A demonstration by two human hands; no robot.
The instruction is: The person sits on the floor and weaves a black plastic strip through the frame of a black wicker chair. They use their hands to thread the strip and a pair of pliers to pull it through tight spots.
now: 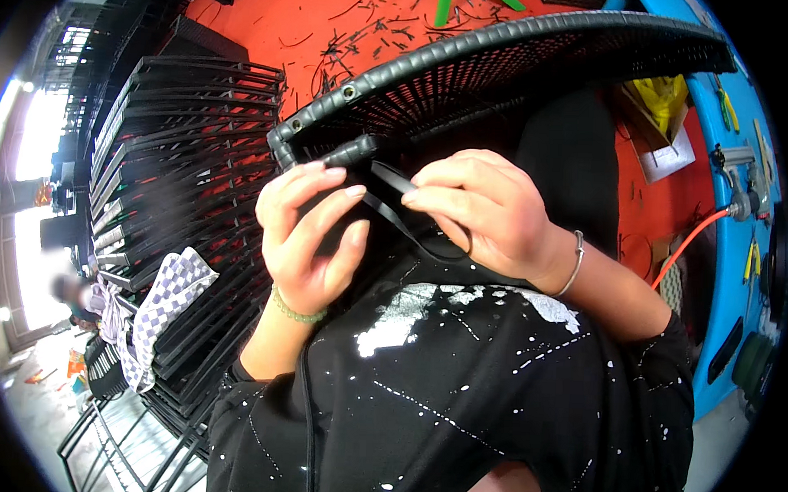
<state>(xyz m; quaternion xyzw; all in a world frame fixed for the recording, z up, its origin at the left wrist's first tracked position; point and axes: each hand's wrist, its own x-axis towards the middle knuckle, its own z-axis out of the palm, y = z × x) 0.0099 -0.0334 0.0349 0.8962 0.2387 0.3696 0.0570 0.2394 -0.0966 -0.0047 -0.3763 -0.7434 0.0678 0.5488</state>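
A woven black panel (505, 50) with a curved, strip-wrapped rim lies across in front of me. From its near left corner a short wrapped bar (352, 151) sticks out. My right hand (486, 210) pinches a flat black strip (400, 180) between thumb and fingers, and the strip runs to that bar. Another length of the strip loops down beneath my hands. Beside the bar is my left hand (312, 239), its fingers bent but apart and its thumb standing free. Its fingertips are at the bar's lower side; whether they touch the strip I cannot tell.
Stacked black frames (180, 152) rise at my left, with a checkered cloth (173, 303) over them. Strip offcuts (367, 37) litter the red floor. At the right stands a blue bench (722, 283) with pliers (727, 108) and an orange hose (685, 243); a yellow bag (659, 101) sits in a box.
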